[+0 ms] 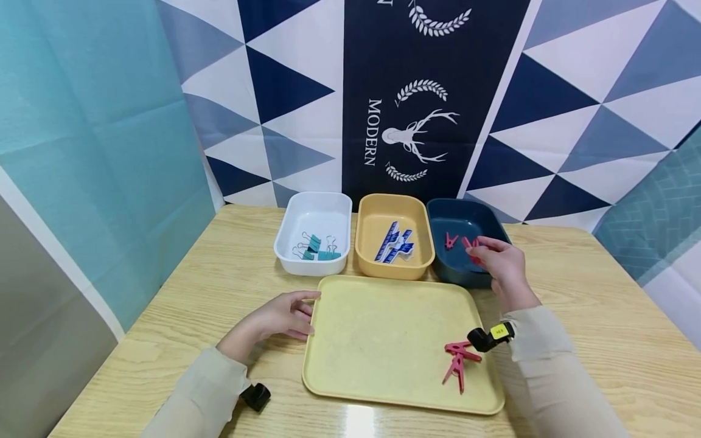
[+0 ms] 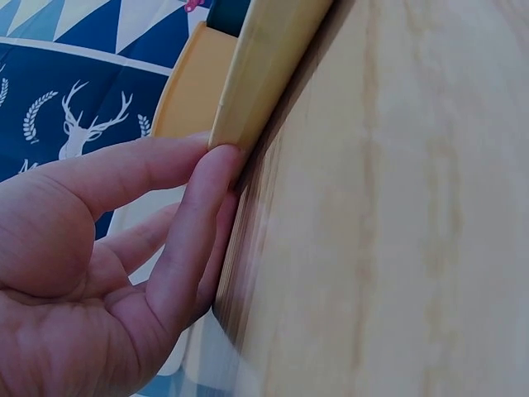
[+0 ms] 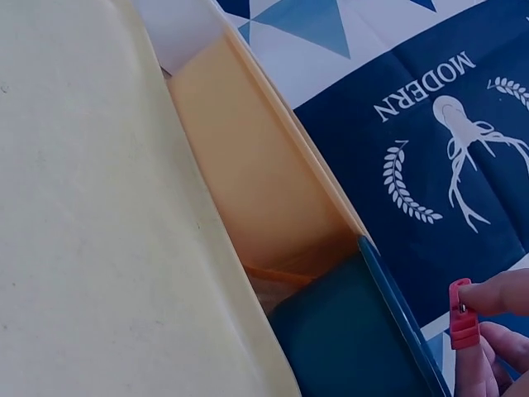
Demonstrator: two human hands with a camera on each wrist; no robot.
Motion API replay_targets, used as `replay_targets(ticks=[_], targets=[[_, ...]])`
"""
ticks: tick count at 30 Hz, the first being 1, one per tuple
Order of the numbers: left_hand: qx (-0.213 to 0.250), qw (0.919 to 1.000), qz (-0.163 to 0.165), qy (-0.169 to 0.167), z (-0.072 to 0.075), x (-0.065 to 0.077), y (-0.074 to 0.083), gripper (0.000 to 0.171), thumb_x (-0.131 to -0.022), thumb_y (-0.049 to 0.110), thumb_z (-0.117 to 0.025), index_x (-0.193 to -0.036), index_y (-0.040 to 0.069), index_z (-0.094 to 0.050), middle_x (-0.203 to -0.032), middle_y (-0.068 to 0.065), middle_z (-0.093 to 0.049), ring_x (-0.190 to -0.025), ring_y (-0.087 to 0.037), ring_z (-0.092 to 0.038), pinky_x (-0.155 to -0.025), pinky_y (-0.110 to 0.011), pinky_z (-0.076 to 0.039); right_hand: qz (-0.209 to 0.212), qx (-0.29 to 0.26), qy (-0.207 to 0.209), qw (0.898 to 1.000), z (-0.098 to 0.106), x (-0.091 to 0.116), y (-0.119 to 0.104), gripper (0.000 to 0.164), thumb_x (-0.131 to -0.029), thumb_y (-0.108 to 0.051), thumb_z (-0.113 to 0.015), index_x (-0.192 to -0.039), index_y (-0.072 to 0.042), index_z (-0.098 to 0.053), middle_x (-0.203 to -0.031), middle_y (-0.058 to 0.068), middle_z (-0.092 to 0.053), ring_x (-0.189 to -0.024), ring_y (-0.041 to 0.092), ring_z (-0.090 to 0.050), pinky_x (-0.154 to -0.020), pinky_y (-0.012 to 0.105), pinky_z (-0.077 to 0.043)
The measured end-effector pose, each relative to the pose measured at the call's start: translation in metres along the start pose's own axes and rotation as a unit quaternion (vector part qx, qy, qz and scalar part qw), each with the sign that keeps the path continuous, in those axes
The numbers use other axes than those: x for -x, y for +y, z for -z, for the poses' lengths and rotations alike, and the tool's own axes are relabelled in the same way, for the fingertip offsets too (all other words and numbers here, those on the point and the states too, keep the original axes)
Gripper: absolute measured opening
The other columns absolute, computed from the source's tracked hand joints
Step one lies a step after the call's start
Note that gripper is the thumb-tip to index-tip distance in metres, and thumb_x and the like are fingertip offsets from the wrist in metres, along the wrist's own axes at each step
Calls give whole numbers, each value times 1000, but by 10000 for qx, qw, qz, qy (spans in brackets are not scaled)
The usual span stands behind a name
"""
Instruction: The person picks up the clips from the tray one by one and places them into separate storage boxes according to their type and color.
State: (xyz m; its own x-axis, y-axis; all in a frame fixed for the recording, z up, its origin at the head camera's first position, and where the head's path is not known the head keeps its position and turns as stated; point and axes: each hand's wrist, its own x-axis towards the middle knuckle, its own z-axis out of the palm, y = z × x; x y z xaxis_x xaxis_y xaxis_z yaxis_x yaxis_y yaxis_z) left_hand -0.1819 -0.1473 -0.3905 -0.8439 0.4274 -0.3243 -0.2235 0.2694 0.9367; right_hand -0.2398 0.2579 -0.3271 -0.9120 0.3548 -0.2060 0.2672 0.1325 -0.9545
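Note:
In the head view my right hand (image 1: pixel 504 267) pinches a red clothespin (image 1: pixel 470 244) above the dark blue bin (image 1: pixel 460 210). The right wrist view shows this clothespin (image 3: pixel 463 318) between thumb and fingertip. Inside that bin lies another red clothespin (image 1: pixel 450 241). My left hand (image 1: pixel 287 313) is at the left edge of the yellow tray (image 1: pixel 383 334); in the left wrist view its thumb and a finger pinch the tray's rim (image 2: pixel 256 74). Red clothespins (image 1: pixel 459 359) lie in a small heap on the tray's right side.
Left of the dark blue bin stands a yellow-orange bin (image 1: pixel 364 213) with blue-and-white clips (image 1: pixel 395 243). Farther left, a white bin (image 1: pixel 298 204) holds teal binder clips (image 1: pixel 323 250). The bins line the back of the wooden table (image 1: pixel 219 280), before a patterned cloth (image 1: pixel 296 109).

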Motion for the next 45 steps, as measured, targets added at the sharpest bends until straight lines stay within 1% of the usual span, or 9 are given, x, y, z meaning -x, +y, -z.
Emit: replay_targets(ticks=[5, 14, 18, 24, 30, 35, 37, 40, 45], targets=[[41, 10000, -49, -49, 1, -1, 0, 75, -76, -10, -69, -142, 3, -36, -107, -18, -48, -87, -22, -55, -72, -37, -57, -192, -209, 209, 9994, -1, -5, -3, 46, -84, -16, -70, -127, -9, -55, -105, -2, -50, -81, 7, -56, -102, 33, -40], [73, 9999, -68, -62, 0, 0, -1, 74, -76, -10, -69, -142, 3, -36, -107, -18, -48, -86, -22, -56, -71, -37, -58, -555, -288, 410, 9972, -3, -14, -7, 48, -81, -18, -73, -126, -11, -57, -120, 3, -48, -82, 9, -54, -102, 31, -39], [76, 9999, -80, -64, 1, 0, -1, 74, -76, -10, -69, -142, 2, -36, -106, -18, -48, -86, -22, -56, -71, -37, -58, -595, -466, 524, 9958, -5, -18, -9, 39, -81, -14, -73, -117, -12, -60, -118, 5, -48, -79, 9, -56, -96, 27, -45], [71, 9999, -92, -70, 1, 0, -1, 74, -77, -10, -69, -142, 2, -36, -106, -18, -48, -85, -22, -55, -71, -37, -58, -532, -666, 670, 9941, -7, -24, -10, 23, -78, -9, -74, -96, -14, -62, -99, 0, -51, -69, 7, -57, -66, 13, -53], [96, 9999, -77, -77, 2, -1, -2, 74, -76, -10, -69, -142, 3, -36, -106, -18, -47, -85, -22, -55, -71, -37, -58, -593, -591, 806, 9932, -9, -29, -11, 23, -79, -9, -73, -98, -13, -61, -97, 0, -52, -69, 7, -56, -60, 12, -51], [129, 9999, -61, -88, 2, -2, -2, 75, -76, -11, -69, -142, 3, -36, -105, -18, -47, -85, -22, -56, -71, -37, -58, -593, -826, 889, 9908, -9, -37, -8, 36, -78, -5, -72, -112, -6, -60, -96, 2, -53, -61, 5, -58, -59, 14, -53], [150, 9998, -60, -92, 2, -2, -2, 76, -75, -11, -69, -142, 3, -36, -105, -18, -47, -85, -22, -56, -71, -37, -58, -602, -878, 921, 9900, -9, -39, -7, 41, -78, -6, -73, -116, -5, -58, -103, 5, -55, -58, 4, -59, -63, 16, -54], [157, 9998, -53, -95, 2, -2, -2, 76, -75, -11, -69, -142, 3, -36, -105, -18, -47, -85, -22, -56, -71, -37, -58, -596, -964, 948, 9890, -9, -40, -5, 41, -78, -10, -74, -115, -8, -56, -108, 5, -54, -56, 5, -59, -71, 21, -55], [139, 9999, -58, -81, 2, -2, -2, 76, -75, -11, -69, -142, 3, -36, -106, -18, -48, -86, -23, -56, -71, -37, -58, -465, -1021, 872, 9899, -7, -39, -5, 32, -81, -19, -73, -107, -12, -56, -96, -2, -50, -60, 7, -57, -71, 22, -55]])
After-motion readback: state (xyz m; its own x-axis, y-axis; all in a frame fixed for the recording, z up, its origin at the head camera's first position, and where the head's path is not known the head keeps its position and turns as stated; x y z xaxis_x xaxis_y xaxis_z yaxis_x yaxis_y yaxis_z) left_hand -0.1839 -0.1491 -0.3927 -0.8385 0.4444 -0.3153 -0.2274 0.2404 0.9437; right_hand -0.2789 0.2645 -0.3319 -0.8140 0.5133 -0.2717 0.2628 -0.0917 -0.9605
